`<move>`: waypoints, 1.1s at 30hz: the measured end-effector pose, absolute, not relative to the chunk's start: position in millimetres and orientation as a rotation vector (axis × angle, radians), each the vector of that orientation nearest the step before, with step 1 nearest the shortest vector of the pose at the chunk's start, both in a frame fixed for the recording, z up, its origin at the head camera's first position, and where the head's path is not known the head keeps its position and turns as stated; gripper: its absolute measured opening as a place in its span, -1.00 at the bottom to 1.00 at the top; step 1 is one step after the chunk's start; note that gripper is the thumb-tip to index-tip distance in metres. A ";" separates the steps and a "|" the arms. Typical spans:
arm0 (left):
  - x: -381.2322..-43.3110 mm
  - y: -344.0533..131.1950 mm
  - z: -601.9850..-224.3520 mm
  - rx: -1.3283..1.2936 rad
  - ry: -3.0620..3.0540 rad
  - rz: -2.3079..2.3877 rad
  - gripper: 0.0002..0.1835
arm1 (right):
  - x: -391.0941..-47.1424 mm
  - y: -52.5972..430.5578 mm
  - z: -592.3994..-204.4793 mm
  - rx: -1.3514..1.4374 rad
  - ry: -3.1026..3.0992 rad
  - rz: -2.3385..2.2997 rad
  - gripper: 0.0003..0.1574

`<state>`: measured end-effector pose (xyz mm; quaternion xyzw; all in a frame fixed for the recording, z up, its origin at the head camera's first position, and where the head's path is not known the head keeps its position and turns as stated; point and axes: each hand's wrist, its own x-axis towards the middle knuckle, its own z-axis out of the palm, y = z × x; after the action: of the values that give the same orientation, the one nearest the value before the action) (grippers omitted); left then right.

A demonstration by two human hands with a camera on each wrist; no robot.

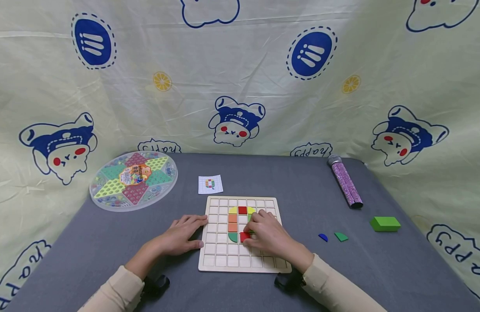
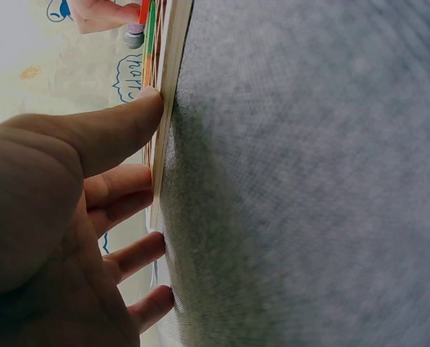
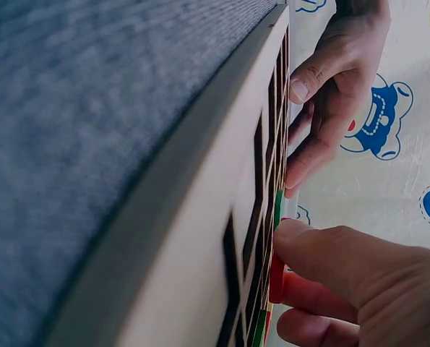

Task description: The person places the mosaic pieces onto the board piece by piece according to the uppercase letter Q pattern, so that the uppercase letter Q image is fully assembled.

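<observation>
A square wooden grid board (image 1: 220, 260) lies on the table. My left hand (image 1: 180, 236) rests along its left edge, thumb (image 2: 146, 108) against the side and fingers spread loosely. Over the right part of the board, my right hand (image 1: 269, 234) pinches a red square tile (image 1: 244, 236) between thumb and fingers, in the column next to a green quarter-round tile (image 1: 233, 237). Two orange tiles (image 1: 233, 226) sit above that green one. In the top row are a yellow tile (image 1: 233, 210), a red tile (image 1: 242, 210) and another yellow one. The right hand partly hides green pieces.
A small pattern card (image 1: 210, 184) lies behind the board. At the back left is a round Chinese checkers set (image 1: 133, 181). To the right are a blue piece (image 1: 323, 237), a green piece (image 1: 341, 236), a green block (image 1: 385, 224) and a glittery pink microphone (image 1: 346, 182).
</observation>
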<state>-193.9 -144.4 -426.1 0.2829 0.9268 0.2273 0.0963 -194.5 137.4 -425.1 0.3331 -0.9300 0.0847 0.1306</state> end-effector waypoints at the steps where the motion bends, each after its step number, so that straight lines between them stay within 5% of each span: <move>1: -194.0 -144.4 -426.3 0.838 2.746 0.673 -0.36 | -194.7 137.1 -425.2 0.964 -2.709 0.242 -0.77; 33: -194.6 -143.6 -426.5 0.812 2.745 0.668 -0.34 | -196.0 143.4 -422.7 0.891 -2.745 0.282 -0.74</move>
<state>-194.6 -143.6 -426.5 0.2749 0.9291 0.2260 0.1007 -196.0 143.4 -422.7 0.3049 -0.9397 0.0966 0.1209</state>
